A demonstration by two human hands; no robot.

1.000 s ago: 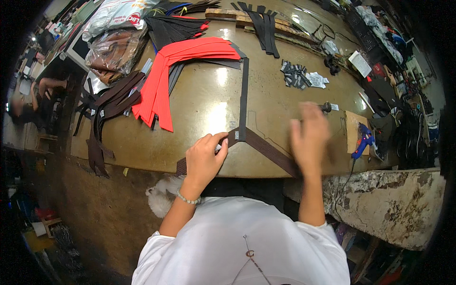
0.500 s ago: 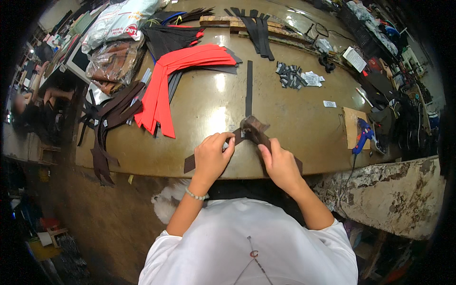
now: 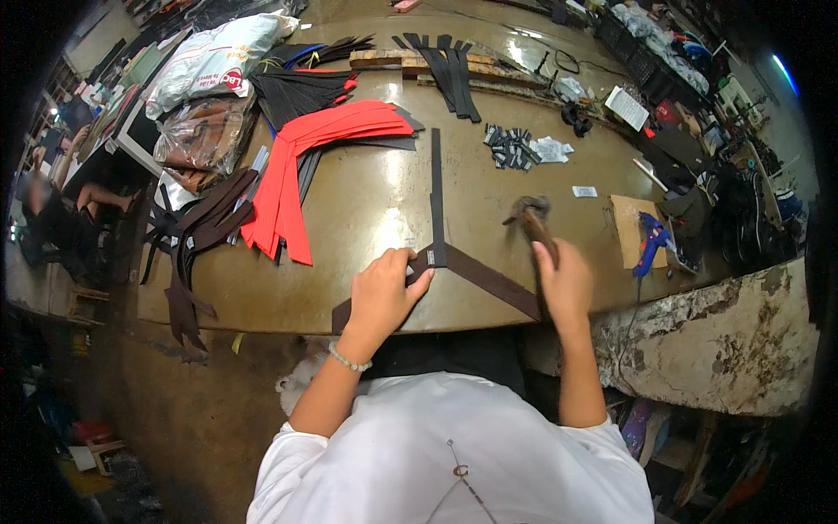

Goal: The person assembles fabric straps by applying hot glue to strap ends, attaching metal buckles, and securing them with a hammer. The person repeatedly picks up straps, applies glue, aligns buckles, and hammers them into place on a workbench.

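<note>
My right hand is closed round the handle of a hammer, held to the right of the strips and slightly blurred. A dark brown strip lies bent in a wide V near the table's front edge. One straight black strip runs away from the V's peak, its near end overlapping it. A small dark label with pale print sits at that joint. My left hand is closed over the brown strip's left arm, thumb and forefinger beside the label, hiding part of the strip.
Red strips and dark brown strips lie to the left, below a white plastic bag. Black strips rest across a wooden bar. Small labels are heaped at right, with a blue glue gun on cardboard. A person sits far left.
My right hand has moved the hammer right, away from the joint, uncovering the label and the V's right arm. My left hand stays on the brown strip.
</note>
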